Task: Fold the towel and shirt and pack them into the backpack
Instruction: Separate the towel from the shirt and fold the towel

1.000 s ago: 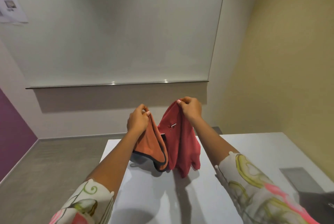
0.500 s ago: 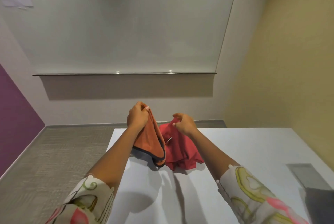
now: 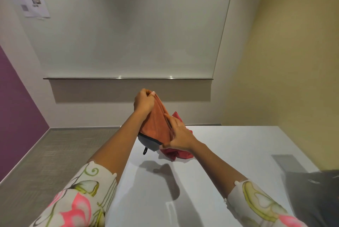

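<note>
Letting go of the red shirt (image 3: 181, 154), the right hand (image 3: 180, 135) is now gripping the orange towel (image 3: 156, 124) by its lower edge. Nearest, a dark backpack (image 3: 322, 195) is lying at the right edge of the white table (image 3: 238, 144). The shirt is lying crumpled mid-table. Just above it, the left hand (image 3: 144, 101) is pinching the towel's top corner, and the towel is hanging with its grey, black-trimmed underside showing. Beyond, a whiteboard (image 3: 128, 34) is hanging between purple and yellow walls.

Orange towel (image 3: 157, 126) plush cloth; table (image 3: 238, 146) smooth, matt.
</note>
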A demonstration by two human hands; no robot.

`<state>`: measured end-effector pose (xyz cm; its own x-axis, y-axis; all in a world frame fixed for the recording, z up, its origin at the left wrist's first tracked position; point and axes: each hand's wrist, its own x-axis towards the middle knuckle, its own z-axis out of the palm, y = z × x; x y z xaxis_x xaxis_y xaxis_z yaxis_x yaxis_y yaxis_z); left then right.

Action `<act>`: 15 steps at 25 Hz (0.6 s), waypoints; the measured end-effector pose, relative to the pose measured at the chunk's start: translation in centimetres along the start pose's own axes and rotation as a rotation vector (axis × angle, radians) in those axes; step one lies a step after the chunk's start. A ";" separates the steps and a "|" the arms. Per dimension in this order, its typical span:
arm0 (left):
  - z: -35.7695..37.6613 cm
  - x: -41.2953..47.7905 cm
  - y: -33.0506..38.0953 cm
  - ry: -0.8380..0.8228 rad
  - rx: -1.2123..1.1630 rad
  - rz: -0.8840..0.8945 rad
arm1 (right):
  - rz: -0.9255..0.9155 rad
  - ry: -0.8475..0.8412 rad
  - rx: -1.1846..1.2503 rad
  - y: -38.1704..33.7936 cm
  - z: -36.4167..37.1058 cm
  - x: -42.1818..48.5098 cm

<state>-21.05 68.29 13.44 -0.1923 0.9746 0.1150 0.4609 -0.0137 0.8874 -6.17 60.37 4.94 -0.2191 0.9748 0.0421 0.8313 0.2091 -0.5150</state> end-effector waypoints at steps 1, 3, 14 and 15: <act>-0.8 -1.7 0.2 -0.018 -0.030 -0.006 | -0.027 0.021 -0.082 -0.9 -0.2 -2.0; -1.5 -4.1 0.6 -0.052 -0.080 -0.013 | -0.069 0.106 -0.172 -1.9 -0.2 -4.7; -1.5 -9.5 -0.7 -0.476 0.254 0.255 | 0.037 0.480 -0.148 -3.3 -7.4 -6.6; -1.3 -10.1 -0.3 -0.515 0.242 0.296 | 0.014 0.459 -0.209 -3.7 -8.0 -6.9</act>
<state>-20.38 58.12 12.58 0.3858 0.9208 0.0570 0.6250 -0.3063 0.7180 -3.64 53.54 13.42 0.0006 0.9016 0.4326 0.9273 0.1614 -0.3377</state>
